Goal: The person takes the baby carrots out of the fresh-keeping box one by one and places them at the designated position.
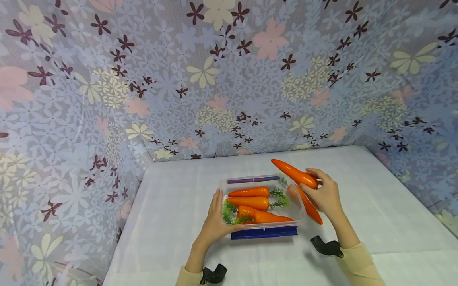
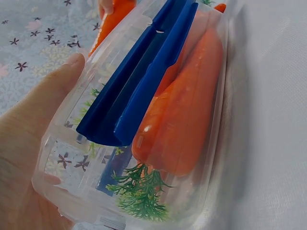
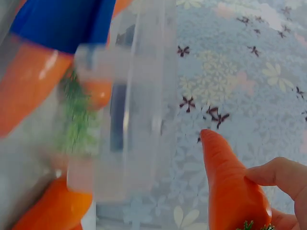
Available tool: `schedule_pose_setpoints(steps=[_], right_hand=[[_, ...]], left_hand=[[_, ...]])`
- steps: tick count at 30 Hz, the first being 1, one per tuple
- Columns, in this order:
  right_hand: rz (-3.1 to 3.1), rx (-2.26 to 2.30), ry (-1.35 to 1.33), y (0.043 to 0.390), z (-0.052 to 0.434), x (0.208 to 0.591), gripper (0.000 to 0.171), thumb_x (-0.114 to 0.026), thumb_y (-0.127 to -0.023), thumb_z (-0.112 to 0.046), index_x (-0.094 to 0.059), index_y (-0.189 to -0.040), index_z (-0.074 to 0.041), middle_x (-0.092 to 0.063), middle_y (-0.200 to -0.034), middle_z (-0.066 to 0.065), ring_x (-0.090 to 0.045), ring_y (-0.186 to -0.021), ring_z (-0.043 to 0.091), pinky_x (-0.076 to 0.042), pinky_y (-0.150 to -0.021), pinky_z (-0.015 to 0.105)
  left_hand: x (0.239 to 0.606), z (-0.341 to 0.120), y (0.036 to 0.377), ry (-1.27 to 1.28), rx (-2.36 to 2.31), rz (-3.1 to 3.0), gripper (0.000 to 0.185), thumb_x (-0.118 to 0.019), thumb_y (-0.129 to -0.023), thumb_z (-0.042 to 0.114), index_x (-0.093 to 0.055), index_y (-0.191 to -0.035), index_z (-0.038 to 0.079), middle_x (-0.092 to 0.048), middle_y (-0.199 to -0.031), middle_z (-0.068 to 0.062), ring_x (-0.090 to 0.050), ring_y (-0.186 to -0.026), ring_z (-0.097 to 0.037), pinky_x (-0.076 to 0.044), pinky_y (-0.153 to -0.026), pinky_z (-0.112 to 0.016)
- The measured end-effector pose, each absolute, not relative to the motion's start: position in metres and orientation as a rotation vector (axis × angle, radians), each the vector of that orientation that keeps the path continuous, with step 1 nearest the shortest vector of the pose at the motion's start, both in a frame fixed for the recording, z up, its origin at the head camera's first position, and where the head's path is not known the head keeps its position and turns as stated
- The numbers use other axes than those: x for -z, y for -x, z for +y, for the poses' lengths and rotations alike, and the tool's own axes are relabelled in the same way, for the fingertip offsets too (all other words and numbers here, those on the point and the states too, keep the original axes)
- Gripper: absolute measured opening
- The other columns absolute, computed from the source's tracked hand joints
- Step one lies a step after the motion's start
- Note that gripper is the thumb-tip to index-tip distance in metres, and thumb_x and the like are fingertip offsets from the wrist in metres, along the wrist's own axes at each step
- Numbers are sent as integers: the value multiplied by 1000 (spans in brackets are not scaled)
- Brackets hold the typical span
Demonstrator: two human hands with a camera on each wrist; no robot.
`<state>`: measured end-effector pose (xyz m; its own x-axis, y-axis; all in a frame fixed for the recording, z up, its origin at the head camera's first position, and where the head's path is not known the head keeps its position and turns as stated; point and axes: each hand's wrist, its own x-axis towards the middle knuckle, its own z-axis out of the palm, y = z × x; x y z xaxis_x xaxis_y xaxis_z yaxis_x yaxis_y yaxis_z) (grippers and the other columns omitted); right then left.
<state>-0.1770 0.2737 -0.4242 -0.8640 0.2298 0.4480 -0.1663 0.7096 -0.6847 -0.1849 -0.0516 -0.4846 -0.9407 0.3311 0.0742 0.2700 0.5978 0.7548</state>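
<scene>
A clear plastic box point(image 1: 303, 212) with blue side clips point(image 1: 264, 232) stands on the table, several toy carrots point(image 1: 250, 203) with green leafy tops lying inside. My left hand point(image 1: 214, 220) grips its left end, thumb along the near rim and fingers up the end wall; the left wrist view shows the thumb point(image 2: 72, 72) on the clear plastic. In my right hand point(image 1: 326, 194) is another toy carrot point(image 1: 294, 173), pinched near its thick end above the right side of the box. Its narrow tip points to the far left. Right beside the box, another carrot point(image 1: 310, 206) lies below that hand.
White cloth covers the table point(image 1: 171, 206). Behind and on both sides hangs a flowered fabric point(image 1: 214, 87). Black wrist mounts point(image 1: 214, 274) sit at both sleeves. The far blue clip point(image 1: 253, 179) shows along the box's back side.
</scene>
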Motion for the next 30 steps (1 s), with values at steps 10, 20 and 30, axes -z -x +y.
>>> schedule_pose_setpoints(steps=[10,20,30], right_hand=[[-2415,-956,194,174,306,433,43,-71,-74,-13,-58,-113,-1,-63,-100,19,-51,-79,17,-38,-56,9],[-2435,-932,315,172,329,454,43,-71,-74,-13,-58,-112,0,-62,-98,22,-51,-74,12,-36,-55,6],[-2466,-929,355,171,346,478,41,-67,-76,-11,-57,-112,5,-61,-98,26,-55,-80,29,-36,-55,8]], left_hand=[[486,-51,184,-527,-1269,2762,117,-70,-58,64,3,-144,32,3,-153,-2,-6,-140,-30,-27,-102,-61],[488,-52,185,-536,-1269,2772,106,-71,-60,62,-11,-143,34,3,-153,0,-11,-139,-34,-30,-97,-64],[488,-52,185,-534,-1287,2763,102,-71,-60,61,-16,-142,35,3,-153,2,-11,-139,-35,-30,-97,-64]])
